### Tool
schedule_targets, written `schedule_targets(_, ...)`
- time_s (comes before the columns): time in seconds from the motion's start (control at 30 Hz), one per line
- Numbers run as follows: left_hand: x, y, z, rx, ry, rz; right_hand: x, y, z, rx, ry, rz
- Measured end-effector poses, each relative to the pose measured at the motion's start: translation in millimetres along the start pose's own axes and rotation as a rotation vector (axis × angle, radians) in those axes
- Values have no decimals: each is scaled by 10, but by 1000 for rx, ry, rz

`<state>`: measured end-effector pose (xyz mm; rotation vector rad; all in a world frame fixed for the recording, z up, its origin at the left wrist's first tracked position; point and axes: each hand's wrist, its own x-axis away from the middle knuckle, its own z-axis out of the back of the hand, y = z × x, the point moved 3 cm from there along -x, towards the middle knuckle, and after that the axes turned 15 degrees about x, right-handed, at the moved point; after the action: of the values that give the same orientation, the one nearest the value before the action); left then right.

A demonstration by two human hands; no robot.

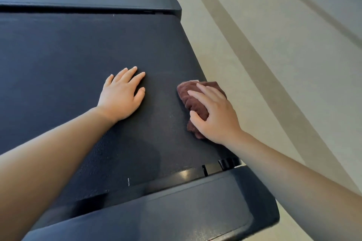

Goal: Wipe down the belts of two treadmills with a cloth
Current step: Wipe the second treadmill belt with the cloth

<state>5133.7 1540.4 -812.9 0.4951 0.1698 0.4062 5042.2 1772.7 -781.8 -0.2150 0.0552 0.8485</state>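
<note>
A single wide-angle camera on the person's head looks forward and steeply down, close over the treadmill belt (78,64), which fills the frame from 9 o'clock to the centre. Both forearms enter from 6 o'clock. The pale floor (274,64) runs along 3 o'clock and the top edge. No second view shares the scene.

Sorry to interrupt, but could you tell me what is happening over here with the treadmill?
A person is bent over a treadmill, cleaning its belt. The right hand presses a bunched brown cloth against the belt near its right edge, next to the pale floor. The left hand lies flat and empty on the belt, fingers spread, apparently as a brace. Part of another dark machine shows at the top of the view.
</note>
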Motion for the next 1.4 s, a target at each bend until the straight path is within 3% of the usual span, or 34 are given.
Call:
schedule_targets(0.3,530,-64,133,33,-60,-43,599,-412,4,22,-39,69)
schedule_targets(0.43,702,-264,258,16,-31,24,626,-638,-62,26,4,91)
schedule_targets(0.6,652,-450,333,4,28,113,138,-785,-147,63,10,60)
schedule_targets(1.0,607,-483,280,-5,54,114,-1243,-1017,-470,92,63,37)
schedule_targets(1.17,615,-477,303,-11,55,120,-977,-997,-426,83,48,52)
schedule_targets(1.4,847,-480,344,14,1,125,55,-1086,-251,33,17,119)
